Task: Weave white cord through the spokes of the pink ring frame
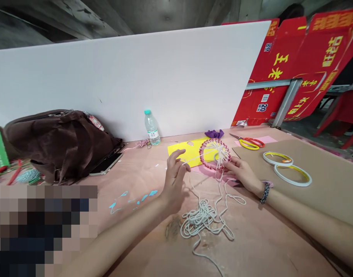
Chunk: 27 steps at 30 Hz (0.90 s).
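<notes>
My right hand (240,172) grips the lower right edge of a ring wrapped in pink-red yarn (201,156), holding it above the table. White cord is strung across the ring and bunched toward its right side. A taut strand of that white cord (193,158) runs left from the ring to my left hand (176,179), whose thumb and fingers close on it. Below both hands lies a loose tangled heap of white cord (201,219), with strands rising from it to the ring.
Behind the ring lie yellow paper (176,152), a purple scrunched piece (214,134) and scissors (250,143). Two tape rolls (293,179) rest on brown cardboard (332,196) at right. A water bottle (152,129), phone (106,164) and brown bag (61,140) stand left, before a white panel (121,77).
</notes>
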Motion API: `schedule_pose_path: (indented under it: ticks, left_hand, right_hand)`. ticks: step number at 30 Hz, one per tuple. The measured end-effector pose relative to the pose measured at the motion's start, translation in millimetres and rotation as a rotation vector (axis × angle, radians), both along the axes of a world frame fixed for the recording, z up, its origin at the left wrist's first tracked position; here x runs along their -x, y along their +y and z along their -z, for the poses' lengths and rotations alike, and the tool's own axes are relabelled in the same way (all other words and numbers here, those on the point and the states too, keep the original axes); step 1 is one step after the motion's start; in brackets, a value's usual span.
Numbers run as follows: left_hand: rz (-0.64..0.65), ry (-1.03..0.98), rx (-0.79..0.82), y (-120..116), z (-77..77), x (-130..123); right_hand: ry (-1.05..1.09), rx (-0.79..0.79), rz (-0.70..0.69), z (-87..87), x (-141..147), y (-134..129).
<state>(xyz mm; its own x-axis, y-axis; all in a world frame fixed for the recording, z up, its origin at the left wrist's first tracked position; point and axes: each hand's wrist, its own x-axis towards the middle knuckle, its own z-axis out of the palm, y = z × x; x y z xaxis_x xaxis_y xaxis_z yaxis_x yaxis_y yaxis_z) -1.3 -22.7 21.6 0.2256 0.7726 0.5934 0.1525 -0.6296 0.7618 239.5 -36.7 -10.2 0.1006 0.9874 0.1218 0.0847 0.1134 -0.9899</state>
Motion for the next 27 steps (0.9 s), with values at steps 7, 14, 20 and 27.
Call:
schedule_pose_path:
  ticks: [7,14,20,27]
  left_hand:
    - [0.495,-0.478,0.707,1.9,18.1,-11.5]
    - [0.395,-0.852,1.099,13.2,13.3,-4.7]
    - [0.282,-0.928,0.998,19.2,15.2,-7.9]
    - [0.226,-1.072,0.997,41.5,17.4,5.8]
  right_hand:
    - [0.329,0.050,-0.142,8.6,-8.6,7.7]
    - [0.425,0.101,-0.136,6.6,-9.3,11.7]
    - [0.436,0.132,-0.116,6.6,-8.0,13.2]
    - [0.420,0.201,-0.112,6.2,-6.5,11.6]
